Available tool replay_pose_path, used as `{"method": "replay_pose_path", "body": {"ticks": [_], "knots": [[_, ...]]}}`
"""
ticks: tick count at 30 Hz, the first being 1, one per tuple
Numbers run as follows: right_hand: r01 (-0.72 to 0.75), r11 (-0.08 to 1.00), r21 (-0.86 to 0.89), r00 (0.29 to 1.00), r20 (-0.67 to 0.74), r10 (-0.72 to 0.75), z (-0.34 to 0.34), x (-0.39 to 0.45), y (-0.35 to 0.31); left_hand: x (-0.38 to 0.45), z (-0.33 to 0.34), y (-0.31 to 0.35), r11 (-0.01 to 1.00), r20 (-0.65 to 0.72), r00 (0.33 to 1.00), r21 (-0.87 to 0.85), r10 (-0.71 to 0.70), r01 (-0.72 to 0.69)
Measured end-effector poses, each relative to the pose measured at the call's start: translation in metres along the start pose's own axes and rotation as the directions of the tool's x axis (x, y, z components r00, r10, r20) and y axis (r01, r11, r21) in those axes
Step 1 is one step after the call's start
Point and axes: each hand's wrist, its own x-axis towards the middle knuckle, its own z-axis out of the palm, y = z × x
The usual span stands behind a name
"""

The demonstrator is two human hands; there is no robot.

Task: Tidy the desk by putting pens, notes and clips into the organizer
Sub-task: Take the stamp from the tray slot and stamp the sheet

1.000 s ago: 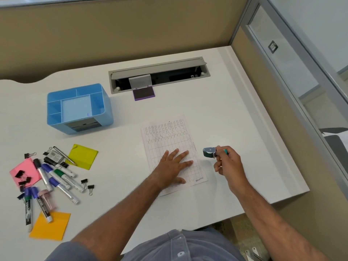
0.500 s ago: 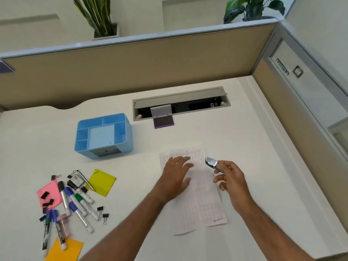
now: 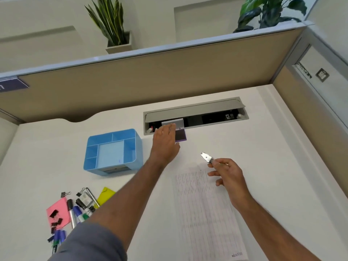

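A blue organizer (image 3: 113,152) with several compartments stands on the white desk (image 3: 263,157), left of centre. My left hand (image 3: 165,142) stretches far forward with straight fingers, touching a small grey block (image 3: 178,123) and covering part of a purple pad (image 3: 181,136) at the cable tray's edge. My right hand (image 3: 227,174) pinches a small silver metal clip (image 3: 206,157) above a printed sheet (image 3: 207,213). Markers (image 3: 75,213), black binder clips (image 3: 55,219), a pink note (image 3: 58,210) and a yellow note (image 3: 106,194) lie at the front left, partly hidden by my left arm.
An open grey cable tray (image 3: 195,113) is sunk into the desk at the back. Beige partition walls (image 3: 150,78) close the desk at the back and right. Potted plants (image 3: 113,25) stand behind the partition.
My left hand has lifted off the printed sheet and reached forward to the grey block at the cable tray. The view tilted up; my right hand keeps pinching the clip.
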Motion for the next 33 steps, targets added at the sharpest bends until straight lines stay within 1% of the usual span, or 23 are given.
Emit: {"method": "replay_pose_path", "body": {"ticks": [3, 5, 9, 12, 15, 19, 23, 27, 30, 33], "knots": [[0.013, 1.000, -0.001, 1.000, 0.014, -0.013, 0.007, 0.012, 0.000, 0.021, -0.002, -0.008, 0.999, 0.032, 0.998, 0.000, -0.055, 0.055], [0.018, 1.000, -0.004, 1.000, 0.022, -0.018, 0.010, 0.020, 0.001, 0.030, -0.001, -0.013, 0.998, 0.052, 0.996, 0.008, -0.067, 0.067], [0.005, 1.000, -0.010, 1.000, 0.019, -0.005, 0.015, 0.031, 0.002, 0.034, 0.007, -0.020, 0.997, 0.109, 0.992, 0.040, -0.065, 0.061], [-0.002, 1.000, -0.019, 1.000, 0.015, 0.003, 0.018, 0.036, 0.003, 0.029, 0.014, -0.023, 0.996, 0.125, 0.991, 0.083, -0.037, 0.026], [-0.004, 1.000, -0.024, 1.000, 0.009, 0.004, 0.019, 0.038, 0.005, 0.022, 0.019, -0.023, 0.995, 0.110, 0.994, 0.102, -0.008, -0.004], [0.011, 1.000, 0.008, 1.000, 0.008, -0.011, 0.018, 0.037, 0.005, 0.009, 0.021, -0.021, 0.995, 0.066, 0.998, 0.096, -0.012, 0.006], [0.013, 1.000, 0.011, 1.000, 0.004, -0.013, 0.019, 0.035, 0.004, -0.002, 0.024, -0.022, 0.994, 0.048, 0.999, 0.109, 0.012, -0.017], [0.018, 1.000, 0.013, 1.000, 0.000, -0.018, 0.018, 0.033, 0.003, -0.002, 0.029, -0.022, 0.995, 0.065, 0.998, 0.105, -0.004, -0.003], [0.020, 1.000, 0.013, 1.000, -0.003, -0.020, 0.018, 0.032, 0.003, 0.002, 0.032, -0.023, 0.991, 0.089, 0.996, 0.135, -0.019, 0.007], [0.019, 1.000, 0.005, 1.000, -0.007, -0.019, 0.016, 0.032, 0.004, 0.006, 0.034, -0.023, 0.989, 0.081, 0.996, 0.146, -0.030, 0.018]]}}
